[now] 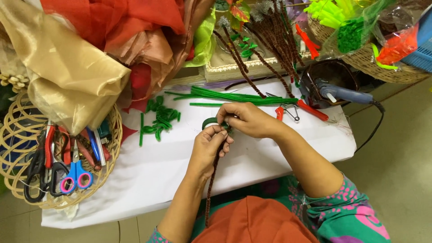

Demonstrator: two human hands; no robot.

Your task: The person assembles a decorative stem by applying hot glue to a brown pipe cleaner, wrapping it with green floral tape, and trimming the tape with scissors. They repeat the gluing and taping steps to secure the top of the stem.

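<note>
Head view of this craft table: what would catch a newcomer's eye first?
Probably the two hands at the centre: the left hand pinches a brown fuzzy stem while the right hand holds a roll of green tape against it. At far left a wicker basket holds scissors, and gold fabric billows above it. Green pipe cleaners lie beyond the hands.

top end of brown pipe cleaner [211, 180] hidden inside left hand [209, 146] | green tape roll [209, 122] mostly covered by fingers | blue basket [423, 49] cut by right edge | scissors [74, 173] blades buried in wicker basket [13, 148]
</note>
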